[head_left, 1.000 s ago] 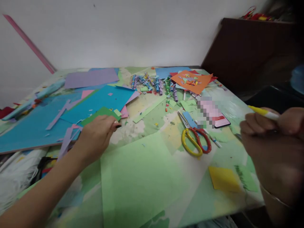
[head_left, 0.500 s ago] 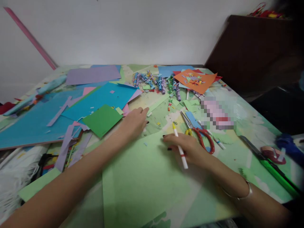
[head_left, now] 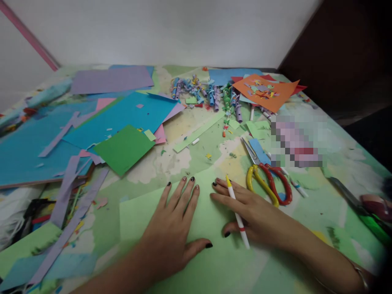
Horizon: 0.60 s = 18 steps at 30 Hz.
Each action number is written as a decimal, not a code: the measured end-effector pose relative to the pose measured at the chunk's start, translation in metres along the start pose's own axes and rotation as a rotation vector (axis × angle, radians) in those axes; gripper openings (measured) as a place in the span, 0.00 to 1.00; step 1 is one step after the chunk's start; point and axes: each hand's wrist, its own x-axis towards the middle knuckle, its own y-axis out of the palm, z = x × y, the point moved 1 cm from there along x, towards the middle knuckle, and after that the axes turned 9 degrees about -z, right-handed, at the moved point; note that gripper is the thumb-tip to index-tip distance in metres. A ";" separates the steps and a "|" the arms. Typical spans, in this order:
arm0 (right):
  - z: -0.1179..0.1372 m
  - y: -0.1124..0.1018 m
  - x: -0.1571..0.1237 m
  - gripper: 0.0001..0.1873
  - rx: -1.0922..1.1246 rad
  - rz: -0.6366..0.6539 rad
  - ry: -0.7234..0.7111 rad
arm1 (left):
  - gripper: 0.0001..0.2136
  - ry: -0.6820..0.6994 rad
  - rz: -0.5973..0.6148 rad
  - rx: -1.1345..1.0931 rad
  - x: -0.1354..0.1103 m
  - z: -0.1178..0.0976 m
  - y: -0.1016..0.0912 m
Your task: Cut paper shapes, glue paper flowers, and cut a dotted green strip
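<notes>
Two bare hands are hanging low over one broad, pale green sheet of paper (head_left: 131, 212), which is lying flat on the desk (head_left: 143, 169) directly in front of the person. The left hand (head_left: 170, 232) is resting palm down on the sheet, fingers slightly spread, thumb reaching sideways. The right hand (head_left: 255, 212) is holding a slim white plastic marker (head_left: 237, 212) with a yellow end and a red ring above the sheet's right part, its fingers loosely extended; which of them are pinching the barrel, the view is not showing.

The marker is probably weighing little and feeling stiff and smooth, so it is likely to be rolling easily when loose; mid-barrel is offering the surest hold. The sheet is looking light and flexible, apt to be sliding or creasing, so flat pressure or an edge pinch is suiting it best.

The marker's long axis is running away from the person and leaning leftward, the yellow end pointing toward the desk's far side. The sheet's near end is passing out of view, so its long axis is escaping judgement.
</notes>
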 end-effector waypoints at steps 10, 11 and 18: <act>0.001 0.001 0.001 0.32 0.051 -0.035 0.036 | 0.42 0.004 -0.021 -0.013 0.005 0.001 -0.006; 0.001 0.001 0.001 0.32 0.053 -0.037 0.036 | 0.42 0.006 -0.023 -0.017 0.006 0.002 -0.006; 0.000 0.001 0.000 0.32 0.019 -0.028 0.017 | 0.42 0.010 -0.040 -0.031 0.011 0.005 -0.005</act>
